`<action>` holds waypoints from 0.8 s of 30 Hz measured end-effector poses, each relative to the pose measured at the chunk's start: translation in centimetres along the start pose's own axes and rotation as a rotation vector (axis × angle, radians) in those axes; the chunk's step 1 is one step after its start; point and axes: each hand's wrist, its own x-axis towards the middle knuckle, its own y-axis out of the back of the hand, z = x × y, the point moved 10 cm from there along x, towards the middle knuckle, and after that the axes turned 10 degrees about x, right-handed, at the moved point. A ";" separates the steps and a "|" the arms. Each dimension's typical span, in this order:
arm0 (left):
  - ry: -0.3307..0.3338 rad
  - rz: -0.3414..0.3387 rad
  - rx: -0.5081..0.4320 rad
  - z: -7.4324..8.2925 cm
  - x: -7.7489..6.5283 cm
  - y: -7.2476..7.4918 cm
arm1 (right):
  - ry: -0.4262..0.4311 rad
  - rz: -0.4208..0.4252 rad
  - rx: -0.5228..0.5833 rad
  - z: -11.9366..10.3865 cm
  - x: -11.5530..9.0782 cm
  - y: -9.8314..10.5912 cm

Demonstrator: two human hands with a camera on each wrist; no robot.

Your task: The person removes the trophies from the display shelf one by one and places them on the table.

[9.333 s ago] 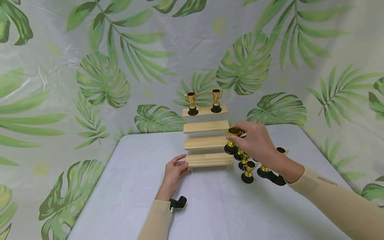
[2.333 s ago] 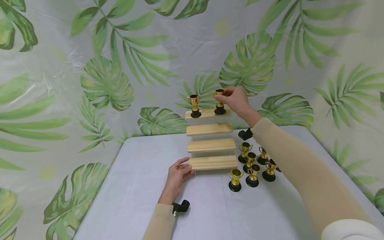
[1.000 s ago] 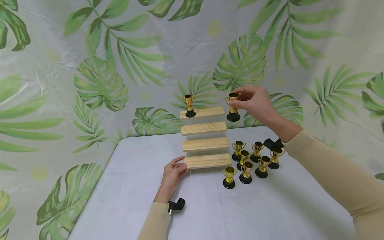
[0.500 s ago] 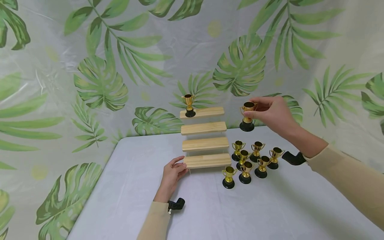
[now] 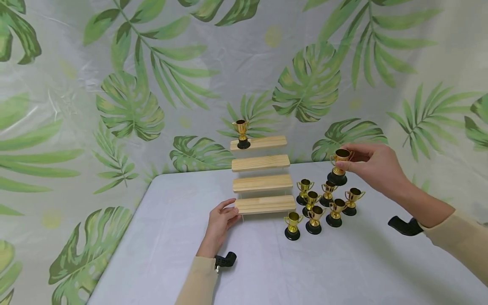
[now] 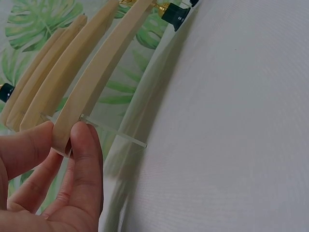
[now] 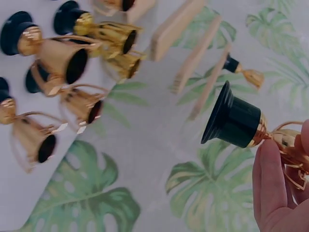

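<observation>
My right hand [image 5: 381, 167] pinches a small gold trophy cup [image 5: 337, 177] with a black base, upright and raised behind a cluster of like trophies on the table. In the right wrist view its black base [image 7: 236, 118] juts out from the fingers. My left hand [image 5: 220, 222] grips the left end of the lowest plank [image 5: 264, 205] of a four-tier wooden stand, thumb and fingers pinching the plank's end in the left wrist view. One trophy [image 5: 242, 134] stands at the left of the top plank [image 5: 267, 143]; the two middle planks are bare.
Several trophies [image 5: 334, 214] stand upright close together on the white table [image 5: 183, 237], right of the stand. A clear leg [image 6: 113, 129] supports the lowest plank. Leaf-printed sheeting [image 5: 213, 76] hangs behind the table. Each wrist wears a small black camera [image 5: 226, 259].
The right hand has lifted the right-hand trophy off the top plank and carried it right and down toward the cluster. The left hand has stayed on the lowest plank.
</observation>
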 end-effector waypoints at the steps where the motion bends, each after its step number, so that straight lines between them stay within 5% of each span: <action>1: 0.000 0.000 -0.001 0.0 0.0 0.0 | -0.003 0.006 -0.004 0.5 -0.3 0.3; 12: -0.003 0.001 -0.002 0.0 0.0 -0.1 | -0.007 0.038 -0.059 5.1 -3.3 1.8; 24: -0.004 0.008 0.001 0.2 -0.2 -0.1 | -0.034 0.048 -0.114 10.0 -6.3 1.4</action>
